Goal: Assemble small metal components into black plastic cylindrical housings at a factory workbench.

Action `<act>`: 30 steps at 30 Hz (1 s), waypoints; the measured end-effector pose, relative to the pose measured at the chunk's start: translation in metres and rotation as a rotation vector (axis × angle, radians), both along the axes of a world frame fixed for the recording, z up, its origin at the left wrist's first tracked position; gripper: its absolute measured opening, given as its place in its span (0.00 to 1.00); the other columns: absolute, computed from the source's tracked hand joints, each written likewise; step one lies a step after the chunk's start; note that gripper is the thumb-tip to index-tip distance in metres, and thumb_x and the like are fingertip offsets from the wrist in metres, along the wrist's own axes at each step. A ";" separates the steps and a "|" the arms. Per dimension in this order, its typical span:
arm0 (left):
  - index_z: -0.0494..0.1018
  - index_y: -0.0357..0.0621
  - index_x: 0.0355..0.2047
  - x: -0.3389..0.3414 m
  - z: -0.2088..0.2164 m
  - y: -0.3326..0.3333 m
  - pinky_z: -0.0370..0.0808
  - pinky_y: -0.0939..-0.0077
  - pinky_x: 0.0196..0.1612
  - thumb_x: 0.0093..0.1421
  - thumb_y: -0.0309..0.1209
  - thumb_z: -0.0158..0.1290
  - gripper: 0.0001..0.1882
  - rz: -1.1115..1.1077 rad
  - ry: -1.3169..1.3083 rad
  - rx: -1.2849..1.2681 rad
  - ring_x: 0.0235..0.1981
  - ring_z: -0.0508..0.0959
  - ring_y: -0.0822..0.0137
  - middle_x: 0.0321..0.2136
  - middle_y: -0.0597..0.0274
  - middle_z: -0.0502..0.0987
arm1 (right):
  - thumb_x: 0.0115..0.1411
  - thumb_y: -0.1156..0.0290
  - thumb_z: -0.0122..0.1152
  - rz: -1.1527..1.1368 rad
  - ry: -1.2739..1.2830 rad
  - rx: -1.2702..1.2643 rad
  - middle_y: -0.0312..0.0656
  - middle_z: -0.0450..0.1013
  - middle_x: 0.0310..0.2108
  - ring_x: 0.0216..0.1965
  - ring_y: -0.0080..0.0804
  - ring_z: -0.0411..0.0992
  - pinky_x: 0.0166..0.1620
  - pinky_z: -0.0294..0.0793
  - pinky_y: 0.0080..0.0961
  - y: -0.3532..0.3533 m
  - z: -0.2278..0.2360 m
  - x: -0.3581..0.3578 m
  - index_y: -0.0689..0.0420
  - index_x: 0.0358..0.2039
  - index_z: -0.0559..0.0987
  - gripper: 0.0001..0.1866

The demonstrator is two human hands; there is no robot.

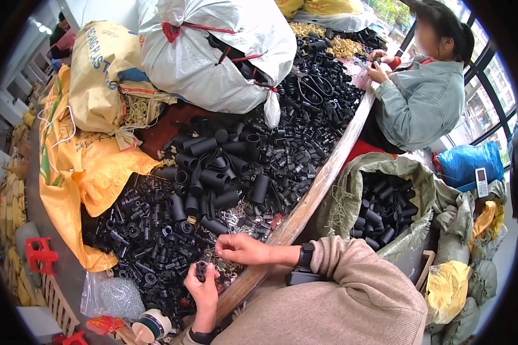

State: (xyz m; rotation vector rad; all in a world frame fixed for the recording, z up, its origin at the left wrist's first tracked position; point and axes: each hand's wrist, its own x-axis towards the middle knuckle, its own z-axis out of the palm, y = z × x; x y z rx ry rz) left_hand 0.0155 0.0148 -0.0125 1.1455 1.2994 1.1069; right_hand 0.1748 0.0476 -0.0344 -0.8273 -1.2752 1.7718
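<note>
My left hand (pixel 202 292) is closed around a small black plastic fitting (pixel 201 271) with a round opening, held upright at the table's near edge. Just beyond and to its right, my right hand (pixel 240 249) has its thumb and fingertips pinched together; whatever they hold, if anything, is too small to make out. Under and past the right hand lie small silvery metal pieces (pixel 233 217). Loose black plastic fittings (pixel 149 259) are heaped left of my hands, and larger black cylindrical sleeves (pixel 213 178) are piled farther up.
A wooden rail (pixel 308 210) edges the table. Beyond the piles stands a big white sack (pixel 213 63). An open green sack (pixel 426 213) of black cylinders is at right. A co-worker (pixel 426 86) handles a small part at far right. A clear bag (pixel 121 298) lies lower left.
</note>
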 end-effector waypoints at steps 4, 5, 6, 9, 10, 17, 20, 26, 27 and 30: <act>0.65 0.39 0.25 0.001 0.001 -0.004 0.64 0.84 0.20 0.53 0.27 0.51 0.06 0.023 -0.124 -0.004 0.15 0.66 0.76 0.15 0.66 0.67 | 0.52 0.71 0.52 -0.289 -0.706 0.617 0.41 0.67 0.22 0.25 0.36 0.68 0.27 0.67 0.28 0.005 0.008 0.004 0.61 0.28 0.68 0.07; 0.65 0.39 0.24 0.003 0.003 -0.005 0.64 0.84 0.21 0.53 0.27 0.51 0.07 0.038 -0.170 -0.025 0.15 0.66 0.76 0.15 0.66 0.67 | 0.51 0.71 0.52 -0.260 -0.613 0.603 0.43 0.67 0.23 0.26 0.40 0.68 0.28 0.67 0.29 0.003 0.012 0.004 0.61 0.28 0.68 0.07; 0.65 0.39 0.23 0.004 0.003 -0.006 0.64 0.84 0.21 0.53 0.28 0.51 0.07 0.051 -0.217 -0.047 0.16 0.67 0.76 0.14 0.66 0.67 | 0.50 0.71 0.52 -0.233 -0.522 0.589 0.44 0.66 0.24 0.27 0.43 0.67 0.29 0.68 0.31 0.001 0.017 0.004 0.61 0.29 0.68 0.07; 0.66 0.39 0.24 0.005 0.002 -0.007 0.64 0.84 0.21 0.53 0.28 0.51 0.07 0.056 -0.319 -0.099 0.16 0.66 0.76 0.15 0.67 0.67 | 0.50 0.72 0.52 -0.182 -0.405 0.624 0.46 0.66 0.24 0.27 0.46 0.67 0.29 0.68 0.32 -0.002 0.019 0.002 0.61 0.29 0.68 0.07; 0.66 0.40 0.25 0.006 0.001 -0.006 0.64 0.84 0.21 0.53 0.28 0.51 0.06 0.061 -0.368 -0.129 0.17 0.66 0.76 0.16 0.67 0.67 | 0.51 0.72 0.52 -0.145 -0.373 0.665 0.46 0.66 0.24 0.27 0.45 0.67 0.29 0.68 0.32 -0.005 0.016 0.001 0.61 0.29 0.68 0.07; 0.66 0.41 0.26 0.016 -0.005 -0.004 0.62 0.86 0.21 0.53 0.29 0.51 0.06 0.045 -0.463 -0.190 0.18 0.66 0.77 0.18 0.68 0.67 | 0.52 0.72 0.51 -0.129 -0.321 0.682 0.45 0.66 0.23 0.25 0.44 0.68 0.28 0.68 0.32 -0.017 0.018 0.010 0.60 0.28 0.68 0.06; 0.66 0.41 0.26 0.023 -0.003 -0.005 0.62 0.86 0.21 0.53 0.29 0.51 0.06 0.018 -0.482 -0.191 0.19 0.66 0.78 0.19 0.69 0.68 | 0.53 0.72 0.50 -0.134 -0.301 0.722 0.45 0.66 0.23 0.24 0.44 0.68 0.28 0.68 0.32 -0.020 0.019 0.016 0.61 0.28 0.68 0.06; 0.66 0.42 0.26 0.028 0.004 -0.012 0.62 0.86 0.22 0.53 0.29 0.52 0.06 0.022 -0.512 -0.243 0.18 0.66 0.78 0.19 0.69 0.68 | 0.52 0.72 0.50 -0.154 -0.256 0.629 0.45 0.66 0.21 0.23 0.43 0.68 0.27 0.68 0.30 -0.027 0.022 0.017 0.62 0.25 0.68 0.06; 0.66 0.42 0.26 0.027 0.004 -0.014 0.62 0.86 0.22 0.53 0.29 0.52 0.06 0.020 -0.511 -0.239 0.18 0.66 0.78 0.19 0.69 0.68 | 0.52 0.72 0.50 -0.153 -0.251 0.610 0.45 0.66 0.21 0.23 0.42 0.68 0.26 0.67 0.30 -0.028 0.023 0.018 0.62 0.25 0.68 0.06; 0.66 0.42 0.28 0.024 0.000 -0.020 0.63 0.86 0.22 0.54 0.30 0.50 0.05 -0.021 -0.482 -0.276 0.20 0.66 0.77 0.21 0.68 0.68 | 0.51 0.73 0.50 -0.173 -0.285 0.586 0.45 0.67 0.20 0.23 0.42 0.68 0.26 0.67 0.30 -0.034 0.025 0.018 0.62 0.24 0.69 0.06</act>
